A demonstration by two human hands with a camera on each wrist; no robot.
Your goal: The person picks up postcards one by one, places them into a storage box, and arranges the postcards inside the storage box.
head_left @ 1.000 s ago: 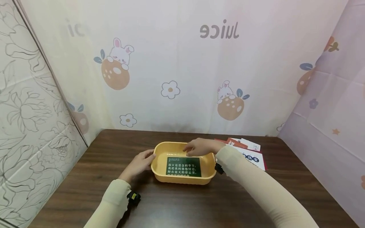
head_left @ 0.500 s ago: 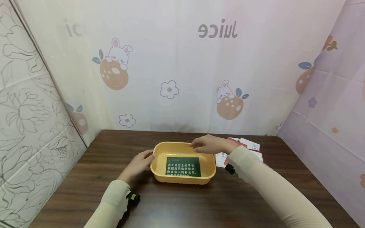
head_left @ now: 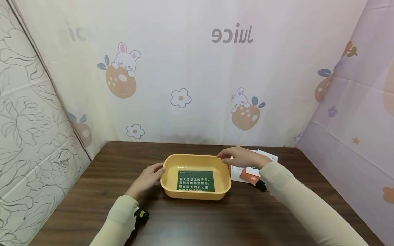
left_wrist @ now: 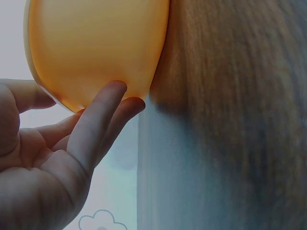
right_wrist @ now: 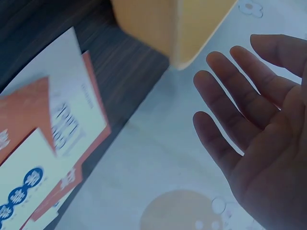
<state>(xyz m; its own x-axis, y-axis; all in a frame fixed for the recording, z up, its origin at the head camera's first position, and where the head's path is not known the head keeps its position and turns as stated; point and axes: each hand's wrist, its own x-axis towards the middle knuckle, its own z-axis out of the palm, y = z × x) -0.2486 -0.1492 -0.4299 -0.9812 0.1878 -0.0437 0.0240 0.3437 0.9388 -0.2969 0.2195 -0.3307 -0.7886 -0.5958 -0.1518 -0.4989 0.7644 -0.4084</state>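
A yellow plastic basin [head_left: 196, 195] stands on the brown table, with a dark green card [head_left: 195, 181] printed with white Chinese characters lying flat inside. At the basin's left end my left hand [head_left: 148, 177] holds the rim; in the left wrist view one digit passes behind the rim and other fingers touch the outer wall of the basin [left_wrist: 98, 43]. My right hand [head_left: 241, 157] hovers by the basin's far right corner, above the cards. It holds nothing; in the right wrist view the fingers of the right hand [right_wrist: 268, 124] are spread and slightly bent.
Several red and white printed cards [right_wrist: 81, 110] lie in an overlapping pile to the right of the basin, partly under my right forearm. A patterned curtain [head_left: 184, 68] hangs behind the table [head_left: 184, 225], and more curtain closes off both sides.
My right hand has moved from above the basin to the right, towards the pile of cards. The left hand, the basin and the green card stay in place.
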